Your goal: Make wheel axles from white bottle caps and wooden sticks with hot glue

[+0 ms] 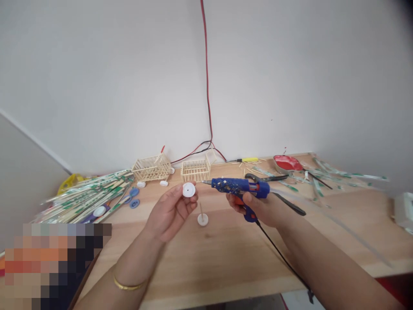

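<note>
Between the thumb and fingers of my left hand [172, 211] is a white bottle cap [189, 190], its hollow side facing me and a small dark spot at its centre. My right hand [263, 209] grips a blue hot glue gun [237, 187] by its handle. The nozzle points left and ends just right of the cap, with a small gap. A long clear glue stick [335, 219] sticks out of the gun's rear. Below and between my hands, another white cap [202, 220] lies on the table with a thin stick standing up from it.
Behind stand a stick-built cart [151, 168] with white cap wheels and a stick frame [195, 169]. Left lie packaged sticks [87, 193] and blue caps [134, 203]. Right are scissors [267, 177], a red dish [287, 163] and wrappers [318, 187]. The gun's cord [284, 258] crosses the table [180, 267].
</note>
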Demonstrator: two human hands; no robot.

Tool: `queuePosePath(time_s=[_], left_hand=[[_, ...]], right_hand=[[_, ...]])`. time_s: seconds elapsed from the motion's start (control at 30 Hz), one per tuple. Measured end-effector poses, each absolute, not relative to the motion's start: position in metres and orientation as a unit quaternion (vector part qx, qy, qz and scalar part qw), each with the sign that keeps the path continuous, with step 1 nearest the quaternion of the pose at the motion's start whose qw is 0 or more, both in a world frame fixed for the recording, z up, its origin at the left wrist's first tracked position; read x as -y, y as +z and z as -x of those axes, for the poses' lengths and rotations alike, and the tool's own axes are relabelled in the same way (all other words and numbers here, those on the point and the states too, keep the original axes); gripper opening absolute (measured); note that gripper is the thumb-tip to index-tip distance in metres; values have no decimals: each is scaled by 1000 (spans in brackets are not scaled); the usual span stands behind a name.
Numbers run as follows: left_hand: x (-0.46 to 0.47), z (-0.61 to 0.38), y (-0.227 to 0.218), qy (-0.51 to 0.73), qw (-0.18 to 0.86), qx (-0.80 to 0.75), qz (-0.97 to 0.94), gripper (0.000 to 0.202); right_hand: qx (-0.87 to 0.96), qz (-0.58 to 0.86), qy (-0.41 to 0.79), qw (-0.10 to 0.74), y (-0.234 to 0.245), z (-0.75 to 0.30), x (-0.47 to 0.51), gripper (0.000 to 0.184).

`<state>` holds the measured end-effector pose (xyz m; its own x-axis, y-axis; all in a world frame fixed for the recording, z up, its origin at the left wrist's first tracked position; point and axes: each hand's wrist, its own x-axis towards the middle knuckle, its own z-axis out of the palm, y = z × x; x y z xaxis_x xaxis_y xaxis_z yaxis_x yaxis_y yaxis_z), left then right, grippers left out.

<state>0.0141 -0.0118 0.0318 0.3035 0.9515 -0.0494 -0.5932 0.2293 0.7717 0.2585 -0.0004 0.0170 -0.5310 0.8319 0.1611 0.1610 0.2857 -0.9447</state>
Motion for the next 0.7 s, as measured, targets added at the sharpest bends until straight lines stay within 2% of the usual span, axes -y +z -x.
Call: queuePosePath(time_s=[0.27,0.7], left_hand=[[15,-19,22,512,745,-263,-337,25],[18,-17,21,512,737,-258,-359,26]], right_hand=[[770,327,457,301,31,-246,11,49],[801,347,387,296,36,-243,11,44]])
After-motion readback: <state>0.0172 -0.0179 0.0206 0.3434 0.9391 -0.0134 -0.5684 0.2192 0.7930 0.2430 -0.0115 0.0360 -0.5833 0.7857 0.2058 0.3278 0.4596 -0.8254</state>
